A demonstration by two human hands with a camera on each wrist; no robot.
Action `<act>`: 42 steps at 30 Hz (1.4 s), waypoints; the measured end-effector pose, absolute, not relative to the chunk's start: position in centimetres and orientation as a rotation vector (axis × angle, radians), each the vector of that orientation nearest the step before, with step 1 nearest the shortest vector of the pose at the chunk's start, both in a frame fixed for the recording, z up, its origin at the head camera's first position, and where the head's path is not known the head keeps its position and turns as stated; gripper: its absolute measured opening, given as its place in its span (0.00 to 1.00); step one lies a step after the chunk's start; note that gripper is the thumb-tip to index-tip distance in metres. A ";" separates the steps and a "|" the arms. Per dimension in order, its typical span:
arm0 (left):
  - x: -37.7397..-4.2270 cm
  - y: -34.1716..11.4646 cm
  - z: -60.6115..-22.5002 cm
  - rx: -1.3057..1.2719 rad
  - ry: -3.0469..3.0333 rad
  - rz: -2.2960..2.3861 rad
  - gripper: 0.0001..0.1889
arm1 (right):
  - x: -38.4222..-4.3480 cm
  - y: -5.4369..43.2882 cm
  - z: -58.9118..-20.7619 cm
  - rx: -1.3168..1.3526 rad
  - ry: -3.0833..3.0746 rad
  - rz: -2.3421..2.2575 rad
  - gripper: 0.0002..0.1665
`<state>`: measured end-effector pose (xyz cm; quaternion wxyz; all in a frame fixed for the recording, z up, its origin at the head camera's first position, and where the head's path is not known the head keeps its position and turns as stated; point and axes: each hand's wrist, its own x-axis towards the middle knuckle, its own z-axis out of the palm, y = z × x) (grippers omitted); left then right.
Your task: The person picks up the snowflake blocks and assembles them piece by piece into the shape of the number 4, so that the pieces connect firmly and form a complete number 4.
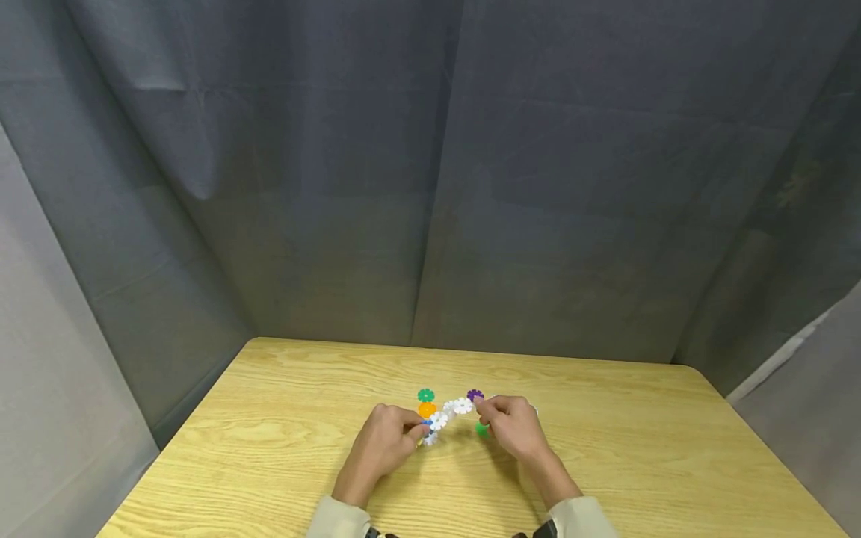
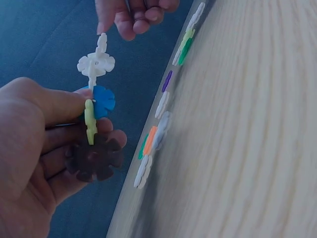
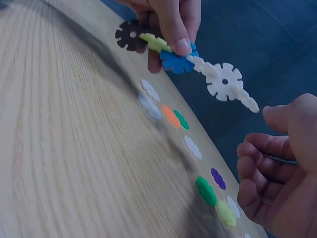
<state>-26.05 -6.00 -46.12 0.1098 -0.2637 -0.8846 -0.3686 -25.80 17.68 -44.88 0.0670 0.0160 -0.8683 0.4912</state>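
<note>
- the chain of discs [image 3: 198, 65] is in the air above the wooden table [image 1: 269, 448], and only the left hand [image 1: 386, 442] carries it.
- this left hand pinches the blue disc [image 3: 176, 64], the thumb on it and the other fingers bent behind.
- the right hand [image 1: 515, 427] seems to hold nothing: its fingers are bent loosely, and its thumb is just beside the end white disc [image 3: 249, 102], with a narrow gap.
- what i would fear: a strong push on this free end could twist the chain, because the grip is at 1 place, and some slot could slip out.
- also, if the pinch becomes too weak, the chain may turn in the fingers or drop among the loose discs, such as the orange disc [image 3: 171, 116] and the purple disc [image 3: 218, 179].
- the chain looks like 6 notched discs, joined crosswise: the dark disc [image 3: 130, 42], the yellow-green disc [image 3: 155, 43], the blue one, then 3 white ones.
- its line seems a little crooked.
</note>
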 end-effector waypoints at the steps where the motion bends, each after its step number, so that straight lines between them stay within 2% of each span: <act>1: -26.0 -6.0 -46.1 -0.775 -2.602 -1.091 0.05 | -25.8 17.8 -44.9 0.051 -2.621 1.464 0.21; 16: -26.1 -6.5 -46.0 -0.731 -2.651 -1.147 0.06 | -26.2 19.0 -46.0 0.122 -2.711 1.331 0.08; 29: -26.3 -6.9 -46.1 -0.744 -2.650 -1.214 0.06 | -26.9 19.5 -46.5 0.294 -2.872 0.977 0.17; 33: -26.3 -6.9 -46.0 -0.754 -2.654 -1.246 0.07 | -27.2 19.5 -46.7 0.335 -2.912 0.919 0.08; 37: -26.2 -7.0 -46.1 -0.759 -2.652 -1.265 0.09 | -27.4 19.3 -46.9 0.350 -2.933 0.918 0.25; 42: -26.1 -6.9 -46.2 -0.760 -2.663 -1.249 0.09 | -27.4 19.4 -47.0 0.324 -2.956 0.892 0.06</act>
